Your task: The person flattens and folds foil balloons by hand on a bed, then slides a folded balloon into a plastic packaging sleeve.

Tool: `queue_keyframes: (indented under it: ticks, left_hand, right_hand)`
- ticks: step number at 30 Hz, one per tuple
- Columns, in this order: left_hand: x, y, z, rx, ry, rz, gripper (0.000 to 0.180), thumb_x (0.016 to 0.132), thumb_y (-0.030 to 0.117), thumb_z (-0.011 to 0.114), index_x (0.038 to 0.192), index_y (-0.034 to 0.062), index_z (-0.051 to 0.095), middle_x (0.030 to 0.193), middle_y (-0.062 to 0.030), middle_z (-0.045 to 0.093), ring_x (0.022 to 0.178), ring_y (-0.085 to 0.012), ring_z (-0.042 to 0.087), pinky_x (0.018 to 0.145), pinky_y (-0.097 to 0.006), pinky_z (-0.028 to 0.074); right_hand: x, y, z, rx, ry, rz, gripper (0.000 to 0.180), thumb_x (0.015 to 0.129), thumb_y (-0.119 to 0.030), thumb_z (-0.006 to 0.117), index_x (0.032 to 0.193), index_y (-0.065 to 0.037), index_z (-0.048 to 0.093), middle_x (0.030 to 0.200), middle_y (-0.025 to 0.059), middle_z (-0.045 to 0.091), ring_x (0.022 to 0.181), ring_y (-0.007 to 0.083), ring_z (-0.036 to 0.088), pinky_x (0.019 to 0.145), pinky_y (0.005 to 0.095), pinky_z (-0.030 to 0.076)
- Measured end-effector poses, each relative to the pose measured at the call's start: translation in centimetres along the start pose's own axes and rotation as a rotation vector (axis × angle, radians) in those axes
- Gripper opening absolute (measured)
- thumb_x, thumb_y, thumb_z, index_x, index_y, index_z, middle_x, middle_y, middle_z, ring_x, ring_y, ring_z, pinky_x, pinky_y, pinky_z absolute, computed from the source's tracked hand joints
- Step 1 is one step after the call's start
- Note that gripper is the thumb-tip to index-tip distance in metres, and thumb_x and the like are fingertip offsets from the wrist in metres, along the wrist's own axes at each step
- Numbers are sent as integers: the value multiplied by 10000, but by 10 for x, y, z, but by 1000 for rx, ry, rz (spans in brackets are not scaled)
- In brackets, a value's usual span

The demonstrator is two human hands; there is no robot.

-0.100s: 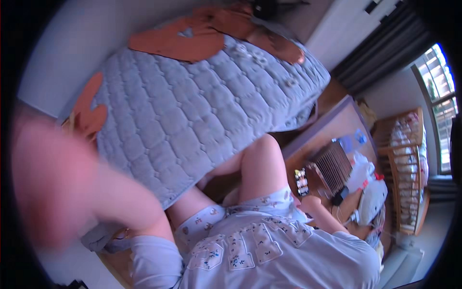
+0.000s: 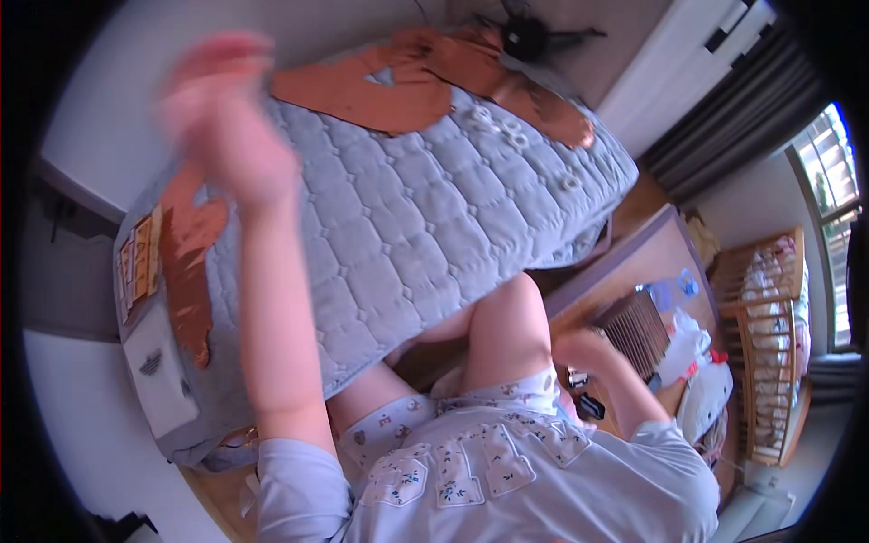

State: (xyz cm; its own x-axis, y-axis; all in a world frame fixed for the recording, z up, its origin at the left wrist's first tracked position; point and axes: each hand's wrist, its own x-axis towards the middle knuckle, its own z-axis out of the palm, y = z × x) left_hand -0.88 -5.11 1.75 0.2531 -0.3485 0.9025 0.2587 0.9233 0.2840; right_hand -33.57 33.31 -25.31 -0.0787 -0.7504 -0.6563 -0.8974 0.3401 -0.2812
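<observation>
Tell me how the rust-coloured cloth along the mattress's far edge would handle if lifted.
The cloth would probably be floppy, since part bunches into creases. Elsewhere it lies nearly flat, so it's likely light for its spread.

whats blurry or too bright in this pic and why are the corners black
Head view throughout: left hand smeared, probably by motion, while the mattress looks clearer; window glaring beside a dark curtain; black corners fall outside the fisheye's round image.

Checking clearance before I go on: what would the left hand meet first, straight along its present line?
Probably the wall: the left hand points up the picture, its fingers showing against the wall beyond the mattress. Blur and unclear depth leave its exact aim uncertain.
</observation>
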Motion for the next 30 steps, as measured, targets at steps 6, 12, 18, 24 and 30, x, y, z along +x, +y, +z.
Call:
queue_keyframes:
  ticks: [6,12,18,24,30]
  left_hand:
    - [-113,-111,-24,533,-434,-51,252,872,-31,598,1100,67,642,1041,-107,681,910,-274,665,807,-368,514]
    - [-135,-115,-9,758,-628,-123,268,821,19,652,1084,70,643,1216,-143,631,1182,-358,596,996,-448,496]
    - [-152,-127,-23,1010,-724,-472,547,929,216,628,1420,11,502,1528,-241,436,1431,-402,404,1153,-478,405]
    - [-151,-129,-17,980,-634,-460,575,957,277,634,1445,19,475,1526,-263,428,1436,-436,382,1167,-499,378]
    - [-142,-122,-12,884,-659,-300,548,915,204,701,1402,43,507,1321,-185,535,1236,-402,518,1072,-501,427]
  right_hand:
    - [66,-187,-235,168,850,-885,83,889,-94,719,959,-52,707,946,117,674,865,329,651,756,392,528]
    - [201,-228,-306,-208,915,-1063,232,893,-206,729,1085,-76,733,1140,131,675,1110,347,627,909,438,531]
    - [226,-243,-324,-187,609,-1004,243,908,-251,710,1073,-78,749,1046,117,729,975,324,682,850,427,543]
    - [241,-246,-347,9,623,-842,211,897,-197,747,1045,-47,751,920,124,747,794,278,688,754,374,541]
    - [258,-251,-378,250,383,-590,204,892,-221,790,925,-24,749,778,14,704,676,79,603,607,255,462]
